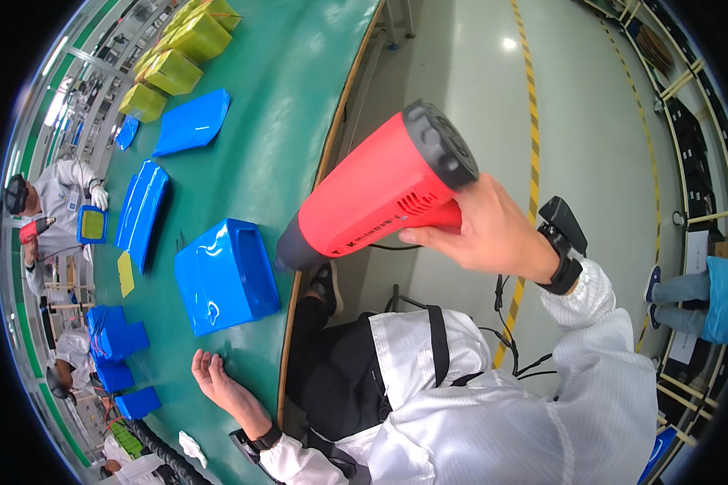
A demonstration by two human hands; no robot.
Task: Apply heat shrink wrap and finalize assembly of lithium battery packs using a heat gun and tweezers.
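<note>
My right hand (493,234) is wrapped round the handle of a red heat gun (372,190) with a black nozzle and a black rear cap. The nozzle points down and left, close to a block in glossy blue wrap (218,279) on the green bench. From this angle I cannot tell whether they touch. Loose film bulges on the block's top, and thin wires stick out at its far left corner. Below the block, my left hand (222,388) rests on the bench with palm partly up, fingers loosely bent and nothing in them.
Flat blue sleeves (141,210) and yellow-green blocks (174,73) lie farther up the green bench (275,97). Several blue blocks (117,335) and a yellow card (125,273) are at the left. Across the bench a co-worker (65,186) holds another heat gun. Shelving stands far right.
</note>
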